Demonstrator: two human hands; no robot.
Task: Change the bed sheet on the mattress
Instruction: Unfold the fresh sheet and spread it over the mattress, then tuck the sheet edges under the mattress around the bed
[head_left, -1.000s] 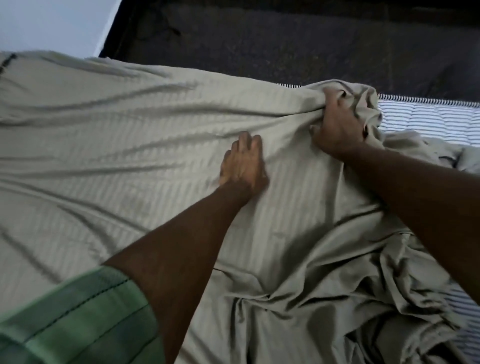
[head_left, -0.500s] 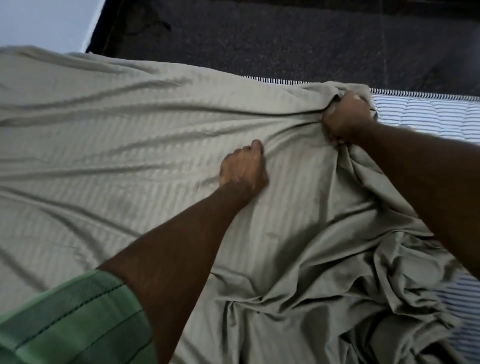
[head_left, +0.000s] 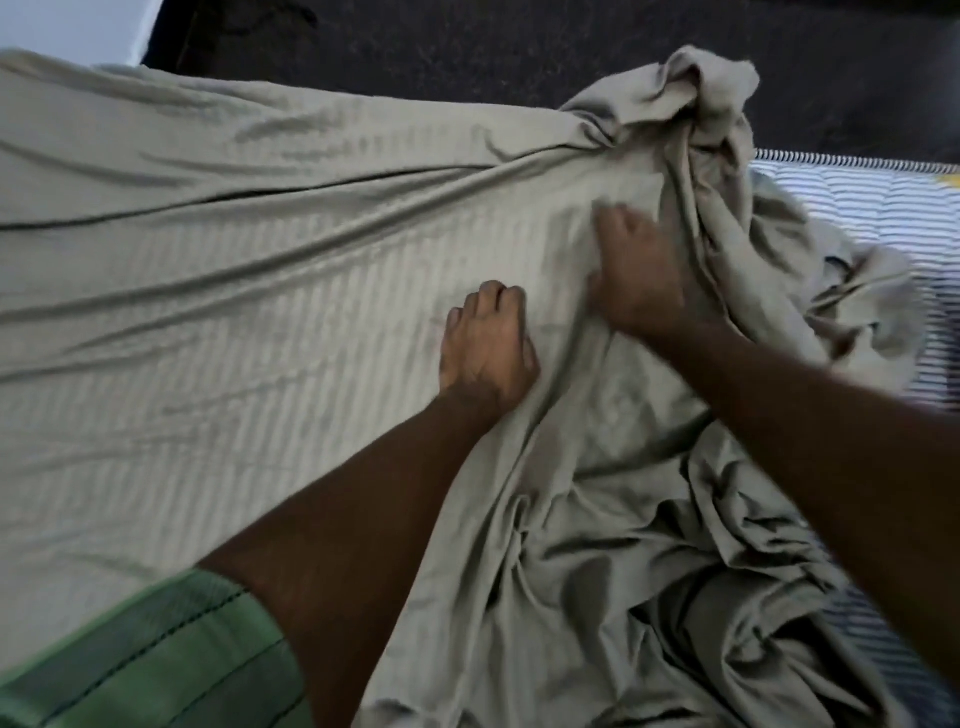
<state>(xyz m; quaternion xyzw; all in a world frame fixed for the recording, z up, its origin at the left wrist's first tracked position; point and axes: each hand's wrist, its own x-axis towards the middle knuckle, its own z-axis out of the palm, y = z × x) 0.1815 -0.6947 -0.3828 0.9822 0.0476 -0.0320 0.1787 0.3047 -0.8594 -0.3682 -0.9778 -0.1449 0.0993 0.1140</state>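
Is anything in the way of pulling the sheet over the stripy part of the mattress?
Nothing else visible lies on the bare striped mattress; only the sheet itself is bunched there, beyond the right hand.

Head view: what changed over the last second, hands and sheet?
The right hand let go of the sheet's bunched far edge and pulled back toward the person, now blurred over the sheet near the left hand. The released bunch stands up loose at the mattress edge. The left hand's fingers curled from flat; it stays planted on the same spot.
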